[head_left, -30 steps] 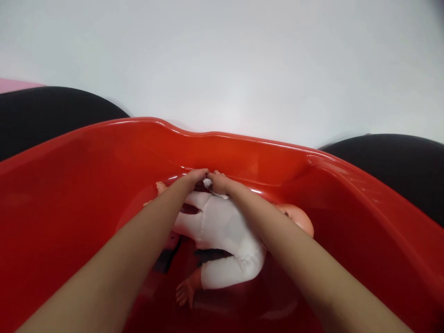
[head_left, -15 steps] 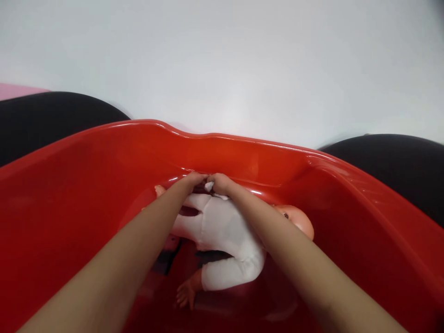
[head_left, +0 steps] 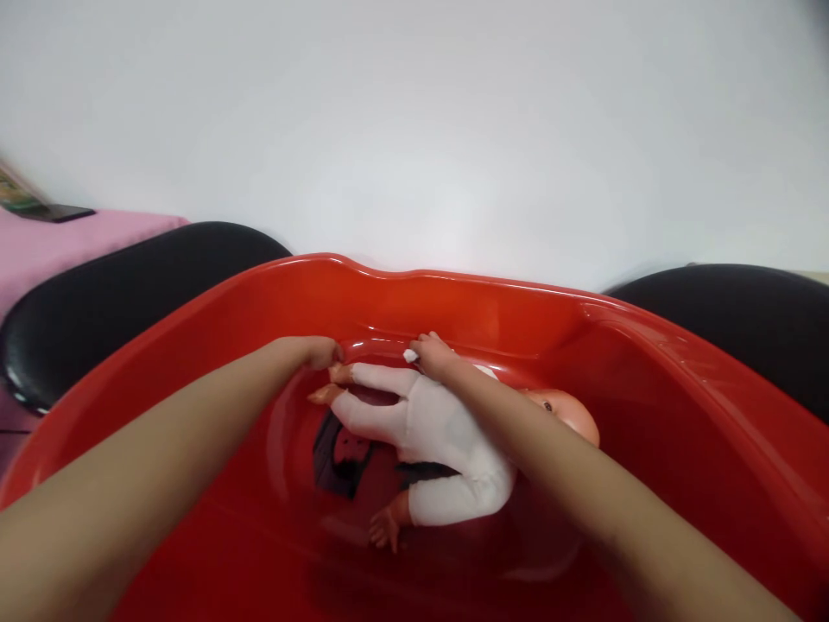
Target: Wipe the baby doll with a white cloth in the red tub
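Note:
A baby doll (head_left: 446, 423) in white clothing lies on its side in a red tub (head_left: 492, 315), its head to the right and its feet to the left. At the doll's upper foot (head_left: 340, 374) is my left hand (head_left: 319, 352), fingers curled closed against it. My right hand (head_left: 435, 352) is closed above the doll's upper leg, and a small white piece of cloth (head_left: 410, 355) sticks out of its grip. My right forearm crosses over the doll's chest and hides its upper arm and part of the face.
Under the doll's legs, a dark picture (head_left: 343, 458) shows on the tub's bottom. Black rounded pads (head_left: 142, 289) flank the tub on both sides. A pink cover (head_left: 97, 242) with a dark flat object (head_left: 61, 212) on it lies at the left, and a white surface spreads behind.
My left hand has moved left, away from my right hand, to the doll's foot. My right hand stays near the doll's upper side with the white cloth. The view has shifted left.

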Available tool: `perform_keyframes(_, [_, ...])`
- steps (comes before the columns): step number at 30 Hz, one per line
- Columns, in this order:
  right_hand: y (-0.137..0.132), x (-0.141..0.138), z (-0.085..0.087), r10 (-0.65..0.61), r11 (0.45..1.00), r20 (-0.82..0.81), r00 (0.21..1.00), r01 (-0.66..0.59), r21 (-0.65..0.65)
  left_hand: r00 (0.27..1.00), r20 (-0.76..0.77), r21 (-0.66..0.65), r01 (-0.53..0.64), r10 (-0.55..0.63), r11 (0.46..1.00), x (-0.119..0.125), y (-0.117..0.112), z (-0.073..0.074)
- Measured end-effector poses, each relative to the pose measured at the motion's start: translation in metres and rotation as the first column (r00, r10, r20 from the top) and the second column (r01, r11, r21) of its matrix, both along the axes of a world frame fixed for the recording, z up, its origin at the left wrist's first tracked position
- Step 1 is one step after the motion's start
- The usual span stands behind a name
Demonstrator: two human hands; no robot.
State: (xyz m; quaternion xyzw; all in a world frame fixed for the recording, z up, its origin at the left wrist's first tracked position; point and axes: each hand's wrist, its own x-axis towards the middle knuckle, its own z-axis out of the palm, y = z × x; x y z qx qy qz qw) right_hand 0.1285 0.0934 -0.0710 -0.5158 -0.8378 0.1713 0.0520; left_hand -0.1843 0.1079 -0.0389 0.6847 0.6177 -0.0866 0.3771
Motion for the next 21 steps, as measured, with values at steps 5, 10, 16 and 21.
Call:
perform_keyframes(5, [-0.012, -0.016, 0.021, 0.044, 0.990, 0.040, 0.998, -0.049, 0.129, 0.999, 0.052, 0.086, -0.009, 0.004, 0.996, -0.002, -0.029, -0.012])
perform_keyframes(10, [-0.022, -0.046, 0.050, 0.015, 0.951, -0.066, 0.998, 0.006, 0.309, 0.988, 0.138, 0.171, -0.099, 0.075, 0.980, 0.005, -0.041, -0.025])
perform_keyframes(16, [-0.034, -0.098, 0.054, -0.234, 0.965, -0.447, 0.863, 0.263, 0.002, 0.972, 0.228, 0.102, -0.085, 0.060, 0.991, -0.001, -0.030, -0.008])
perform_keyframes(21, [-0.047, -0.119, 0.050, -0.087, 0.992, -0.603, 0.793, 0.012, -0.127, 0.919, 0.380, 0.052, -0.132, 0.103, 0.990, -0.019, -0.031, 0.023])
